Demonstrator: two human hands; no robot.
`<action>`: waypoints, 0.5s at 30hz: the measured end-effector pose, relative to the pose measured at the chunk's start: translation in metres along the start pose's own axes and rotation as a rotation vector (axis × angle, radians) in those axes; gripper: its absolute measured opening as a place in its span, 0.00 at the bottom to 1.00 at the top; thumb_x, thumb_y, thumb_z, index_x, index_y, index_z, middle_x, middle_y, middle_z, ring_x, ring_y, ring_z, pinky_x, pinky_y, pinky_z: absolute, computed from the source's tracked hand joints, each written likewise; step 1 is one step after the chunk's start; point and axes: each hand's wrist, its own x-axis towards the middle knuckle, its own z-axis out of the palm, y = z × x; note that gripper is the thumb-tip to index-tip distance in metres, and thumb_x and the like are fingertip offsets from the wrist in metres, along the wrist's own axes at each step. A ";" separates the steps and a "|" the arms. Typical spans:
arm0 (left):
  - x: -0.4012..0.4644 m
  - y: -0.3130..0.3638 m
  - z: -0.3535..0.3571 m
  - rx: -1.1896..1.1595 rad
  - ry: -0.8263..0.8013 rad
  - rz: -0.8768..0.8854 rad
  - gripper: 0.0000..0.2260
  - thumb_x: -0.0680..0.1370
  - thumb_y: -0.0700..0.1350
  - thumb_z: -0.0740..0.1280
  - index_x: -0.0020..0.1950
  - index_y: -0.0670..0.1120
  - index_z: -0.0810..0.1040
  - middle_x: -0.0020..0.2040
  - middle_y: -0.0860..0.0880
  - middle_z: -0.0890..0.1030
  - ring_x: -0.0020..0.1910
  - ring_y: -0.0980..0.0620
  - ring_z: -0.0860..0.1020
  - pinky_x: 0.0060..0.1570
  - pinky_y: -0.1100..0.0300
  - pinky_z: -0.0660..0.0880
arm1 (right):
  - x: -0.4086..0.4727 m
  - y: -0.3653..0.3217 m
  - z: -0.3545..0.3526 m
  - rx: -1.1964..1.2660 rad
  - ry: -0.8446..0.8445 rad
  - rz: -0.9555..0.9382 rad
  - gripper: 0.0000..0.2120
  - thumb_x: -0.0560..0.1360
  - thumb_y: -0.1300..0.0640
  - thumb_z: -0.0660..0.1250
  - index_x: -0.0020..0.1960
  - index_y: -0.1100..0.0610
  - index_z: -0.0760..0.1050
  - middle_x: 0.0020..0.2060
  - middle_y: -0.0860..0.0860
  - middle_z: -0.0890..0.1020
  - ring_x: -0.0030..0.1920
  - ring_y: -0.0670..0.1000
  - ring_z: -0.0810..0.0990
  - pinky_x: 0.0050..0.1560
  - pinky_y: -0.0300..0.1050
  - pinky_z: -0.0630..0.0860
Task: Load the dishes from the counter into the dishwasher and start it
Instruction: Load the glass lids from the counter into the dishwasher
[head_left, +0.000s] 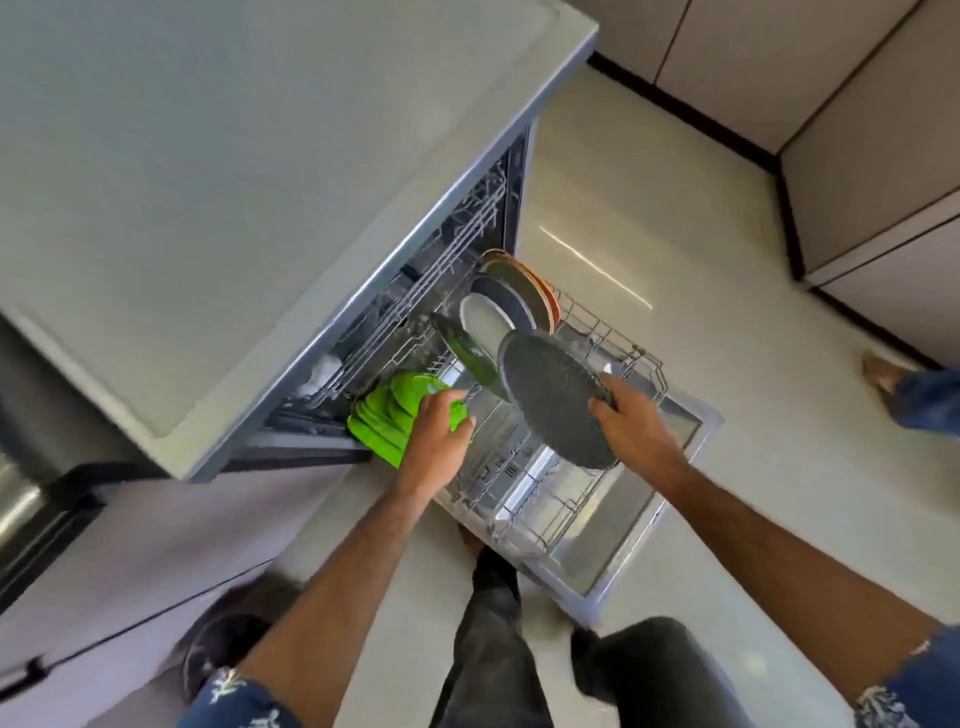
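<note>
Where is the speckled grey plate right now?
In the head view, the speckled grey plate is right of centre, gripped by the right hand above the pulled-out lower rack, beside the dark green plate.

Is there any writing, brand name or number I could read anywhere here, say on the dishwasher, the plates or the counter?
No text can be read in this picture.
The dishwasher door shows small dark marks on its inner panel, too blurred to read.
The speckled grey plate in the right hand bears only speckles.
The green plates under the left hand are plain.
The counter carries no label.
The sleeves show a white pattern, not letters.
</note>
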 end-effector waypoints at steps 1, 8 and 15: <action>0.023 -0.006 0.005 0.014 0.011 -0.002 0.15 0.79 0.40 0.67 0.66 0.42 0.74 0.64 0.43 0.74 0.65 0.44 0.72 0.67 0.53 0.67 | 0.019 0.003 0.004 -0.002 0.035 -0.004 0.12 0.83 0.60 0.58 0.64 0.53 0.74 0.46 0.53 0.78 0.44 0.53 0.78 0.44 0.54 0.80; 0.145 -0.027 0.033 0.020 0.135 -0.071 0.26 0.76 0.51 0.69 0.70 0.41 0.68 0.67 0.41 0.70 0.63 0.39 0.73 0.58 0.40 0.76 | 0.138 0.022 0.037 -0.014 0.109 -0.157 0.17 0.83 0.61 0.57 0.70 0.55 0.71 0.52 0.50 0.76 0.44 0.47 0.75 0.29 0.28 0.70; 0.205 -0.048 0.067 0.251 0.227 -0.046 0.38 0.77 0.52 0.68 0.79 0.37 0.55 0.78 0.36 0.58 0.77 0.40 0.58 0.76 0.48 0.57 | 0.235 0.033 0.077 -0.111 0.031 -0.333 0.14 0.79 0.60 0.57 0.63 0.59 0.72 0.48 0.63 0.81 0.44 0.62 0.81 0.44 0.58 0.79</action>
